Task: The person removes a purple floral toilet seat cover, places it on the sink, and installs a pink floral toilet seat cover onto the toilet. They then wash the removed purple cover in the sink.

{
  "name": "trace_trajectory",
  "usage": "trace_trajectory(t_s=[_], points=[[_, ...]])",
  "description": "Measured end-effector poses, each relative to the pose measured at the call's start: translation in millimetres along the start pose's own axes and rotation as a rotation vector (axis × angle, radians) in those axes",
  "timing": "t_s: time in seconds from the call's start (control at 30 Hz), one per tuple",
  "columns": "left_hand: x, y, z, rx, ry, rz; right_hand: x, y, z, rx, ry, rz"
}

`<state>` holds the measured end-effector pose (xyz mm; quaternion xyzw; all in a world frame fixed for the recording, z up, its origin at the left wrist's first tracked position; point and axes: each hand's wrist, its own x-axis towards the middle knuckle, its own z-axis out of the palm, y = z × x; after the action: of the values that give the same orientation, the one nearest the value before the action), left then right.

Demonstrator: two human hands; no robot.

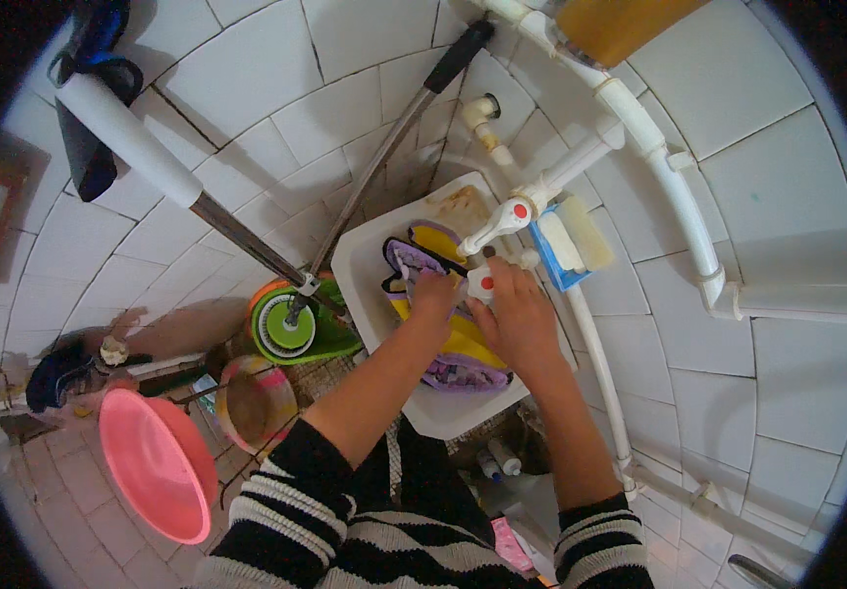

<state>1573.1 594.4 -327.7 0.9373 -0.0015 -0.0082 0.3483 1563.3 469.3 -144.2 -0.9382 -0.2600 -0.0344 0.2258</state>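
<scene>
In the white sink (360,257) lies a soft cloth item (468,375) with purple patterned fabric, yellow panels and dark edging; its exact kind does not show. My left hand (433,299) is closed on its upper part, fingertips partly hidden in the folds. A lower white tap (480,284) with a red dot has my right hand (517,312) around it, thumb on the near side. Just above, a second white tap (497,224) with a red dot sticks out over the basin. Whether water runs cannot be seen.
A blue soap holder (553,247) with a sponge hangs right of the taps. White pipes (679,206) run along the tiled wall. Left of the sink, a mop (237,236) stands in a green bucket (330,346). A pink basin (154,466) sits at the lower left.
</scene>
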Motion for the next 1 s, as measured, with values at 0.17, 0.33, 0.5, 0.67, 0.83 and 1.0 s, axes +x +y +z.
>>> trace_trajectory(t_s=[0.17, 0.33, 0.5, 0.67, 0.83, 1.0], points=[[-11.7, 8.7, 1.4, -0.25, -0.291, 0.005, -11.9, 5.9, 16.2, -0.02, 0.086, 0.121], [-13.4, -30.3, 17.1, 0.238, -0.17, 0.28, -32.6, -9.0, 53.4, 0.431, 0.296, 0.349], [-17.3, 5.7, -14.8, -0.317, 0.116, -0.148, -128.2, 35.0, 162.7, 0.602, 0.226, 0.69], [-26.8, -9.8, -42.0, -0.082, -0.14, -0.108, -135.4, 36.6, 243.7, 0.027, 0.216, 0.256], [-18.0, 27.5, -46.9, -0.331, 0.041, -0.03, -110.3, 108.9, 286.5, 0.719, -0.344, 0.5], [-23.8, 80.9, -147.2, -0.439, 0.217, -0.063, -60.9, 55.6, 209.5, 0.189, -0.439, 0.299]])
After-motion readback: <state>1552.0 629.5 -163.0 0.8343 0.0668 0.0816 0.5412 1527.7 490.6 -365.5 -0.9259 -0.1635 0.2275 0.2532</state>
